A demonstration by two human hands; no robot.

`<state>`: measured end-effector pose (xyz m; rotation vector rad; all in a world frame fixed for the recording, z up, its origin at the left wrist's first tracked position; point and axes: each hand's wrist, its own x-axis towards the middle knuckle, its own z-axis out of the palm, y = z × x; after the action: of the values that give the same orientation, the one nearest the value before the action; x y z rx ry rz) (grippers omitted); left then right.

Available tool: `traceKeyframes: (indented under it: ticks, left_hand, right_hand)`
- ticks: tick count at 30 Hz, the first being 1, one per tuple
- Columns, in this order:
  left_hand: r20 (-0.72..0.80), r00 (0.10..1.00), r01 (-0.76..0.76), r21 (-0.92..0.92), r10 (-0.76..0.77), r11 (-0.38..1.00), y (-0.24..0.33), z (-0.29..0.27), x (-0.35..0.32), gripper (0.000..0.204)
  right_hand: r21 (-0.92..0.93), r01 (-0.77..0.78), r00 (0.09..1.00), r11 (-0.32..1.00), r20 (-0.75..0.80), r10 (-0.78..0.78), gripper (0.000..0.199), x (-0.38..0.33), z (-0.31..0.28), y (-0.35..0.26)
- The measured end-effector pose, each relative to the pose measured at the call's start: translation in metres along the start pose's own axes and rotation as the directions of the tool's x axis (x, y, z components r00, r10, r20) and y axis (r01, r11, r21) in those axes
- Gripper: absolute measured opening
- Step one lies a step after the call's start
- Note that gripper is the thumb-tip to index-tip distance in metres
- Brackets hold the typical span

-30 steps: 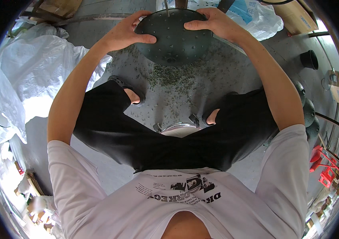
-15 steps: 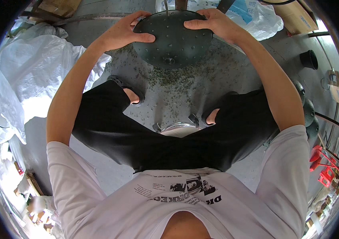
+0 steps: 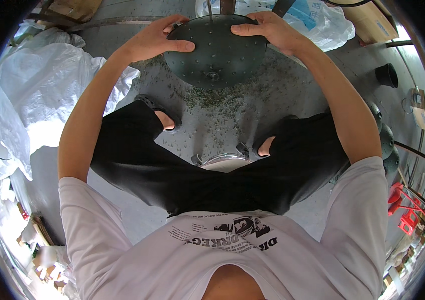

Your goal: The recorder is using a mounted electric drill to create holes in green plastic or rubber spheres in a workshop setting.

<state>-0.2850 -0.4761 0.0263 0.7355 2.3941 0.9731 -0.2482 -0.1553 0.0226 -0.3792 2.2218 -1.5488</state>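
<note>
A dark green dome-shaped shell (image 3: 222,52), dotted with small holes or dimples, is held out in front of me at the top of the view. My left hand (image 3: 158,41) grips its left side, thumb laid over the near face and fingers round the far edge. On the right edge, my right hand (image 3: 276,33) holds it the same way, its thumb across the top; the other fingers are partly hidden behind the shell. A thin upright rod (image 3: 210,7) comes down to the shell's far edge; whether it touches is hard to make out.
Dark shavings (image 3: 217,97) litter the grey floor under the shell. Clear plastic sheeting (image 3: 47,90) lies at the left, and a plastic bag (image 3: 330,30) sits far right beside a cardboard box (image 3: 370,22). A black bucket (image 3: 387,75) and red stools (image 3: 408,220) are at the right.
The shell has tilted a little, its near lower edge coming slightly down toward me. Both hands keep almost the same place and grip.
</note>
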Motion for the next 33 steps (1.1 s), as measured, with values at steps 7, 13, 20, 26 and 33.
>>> traceKeyframes:
  ticks: [7,13,20,26,33]
  left_hand:
    - [-0.095,0.989,-0.111,0.022,0.112,0.994,-0.009,-0.007,0.003,0.089]
    - [-0.076,0.997,-0.005,-0.071,-0.001,0.997,0.027,-0.015,0.0,0.074]
    - [0.083,0.995,0.046,0.043,-0.049,0.998,0.005,0.012,0.012,0.086]
    - [0.099,0.992,-0.084,-0.012,0.085,0.996,0.009,0.018,0.018,0.082]
    - [0.154,0.982,-0.057,-0.3,0.107,0.952,0.022,0.034,0.015,0.077]
  right_hand:
    - [-0.04,0.068,0.997,0.997,-0.018,-0.069,0.062,0.007,0.0,0.005]
    - [0.165,0.054,0.998,0.985,-0.019,-0.052,0.06,0.003,-0.009,-0.011]
    - [-0.118,0.002,0.998,0.993,0.068,0.006,0.06,0.003,-0.002,0.01]
    - [-0.232,0.005,0.995,0.973,0.102,0.019,0.064,-0.001,-0.003,0.0]
    - [-0.312,0.066,0.986,0.948,0.164,-0.015,0.065,0.005,0.009,0.008]
